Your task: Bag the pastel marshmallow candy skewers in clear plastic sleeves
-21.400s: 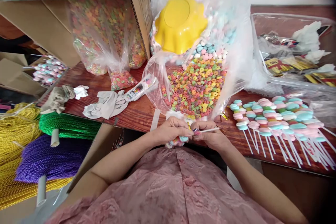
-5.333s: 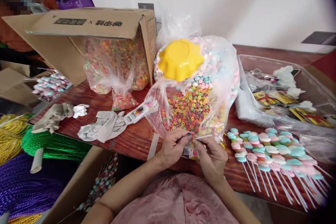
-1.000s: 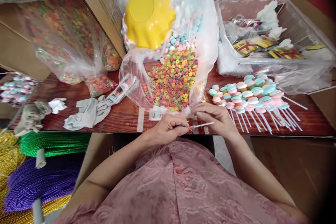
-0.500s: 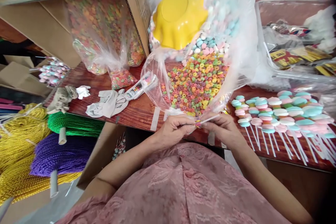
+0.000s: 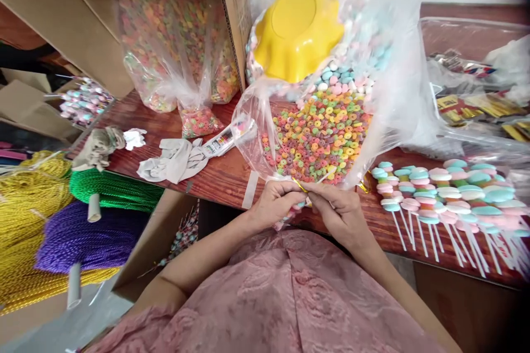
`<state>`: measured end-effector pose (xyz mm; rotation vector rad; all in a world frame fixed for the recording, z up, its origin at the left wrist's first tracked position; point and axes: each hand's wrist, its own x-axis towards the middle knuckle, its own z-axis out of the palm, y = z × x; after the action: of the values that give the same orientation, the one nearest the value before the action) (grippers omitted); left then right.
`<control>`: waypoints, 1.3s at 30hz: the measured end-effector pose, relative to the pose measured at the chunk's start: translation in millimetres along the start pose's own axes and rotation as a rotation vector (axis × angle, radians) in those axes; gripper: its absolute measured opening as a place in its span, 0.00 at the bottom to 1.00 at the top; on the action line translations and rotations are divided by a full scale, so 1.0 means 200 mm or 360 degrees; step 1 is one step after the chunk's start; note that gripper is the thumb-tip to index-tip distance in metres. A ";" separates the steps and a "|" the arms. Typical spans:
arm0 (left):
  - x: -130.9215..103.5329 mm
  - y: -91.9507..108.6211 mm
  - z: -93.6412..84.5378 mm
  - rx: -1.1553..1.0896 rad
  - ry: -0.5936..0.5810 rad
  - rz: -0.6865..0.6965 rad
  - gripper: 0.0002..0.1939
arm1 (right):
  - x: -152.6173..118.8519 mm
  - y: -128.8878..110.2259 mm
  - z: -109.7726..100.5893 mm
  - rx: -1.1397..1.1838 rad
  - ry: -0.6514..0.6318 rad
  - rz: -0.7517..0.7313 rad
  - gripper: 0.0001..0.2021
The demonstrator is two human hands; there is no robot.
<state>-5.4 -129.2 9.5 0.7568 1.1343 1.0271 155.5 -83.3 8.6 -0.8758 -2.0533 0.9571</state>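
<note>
The left hand point(image 5: 276, 207) pinches a gold tie point(image 5: 298, 185) between thumb and forefinger, and the right hand point(image 5: 342, 209) has its fingertips pressed together at the same tie. A wrapped candy stick point(image 5: 290, 216) shows partly below the left hand (the fingers hide the rest of it). Just beyond the hands, an open clear bag point(image 5: 247, 113) contains many coloured ring candies point(image 5: 323, 135). Behind these, a large plastic bag point(image 5: 403, 66) holds pastel round candies point(image 5: 337, 80), on which a yellow bowl point(image 5: 296, 33) lies upside down. At the left, a cardboard box point(image 5: 89, 33) contains filled candy bags point(image 5: 174, 38). At the right, a transparent bin point(image 5: 476, 23) holds packets point(image 5: 467, 107), and finished-looking candy skewers point(image 5: 449, 196) lie before it.
</note>
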 end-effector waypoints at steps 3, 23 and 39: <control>-0.01 -0.02 -0.04 -0.0005 0.0007 -0.0029 0.13 | -0.01 0.02 0.01 0.0077 -0.0054 0.0042 0.15; 0.05 0.04 -0.02 0.0697 -0.0115 0.0782 0.19 | -0.02 0.11 0.01 0.1150 -0.0165 0.0852 0.13; 0.05 0.09 -0.10 0.0192 -0.1285 -0.0887 0.08 | -0.04 -0.07 -0.18 -0.0706 -0.0508 -0.1699 0.12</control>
<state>-29.5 -113.4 16.9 0.7806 0.6298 0.1354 185.0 -84.4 34.5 0.2721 -2.5509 0.0397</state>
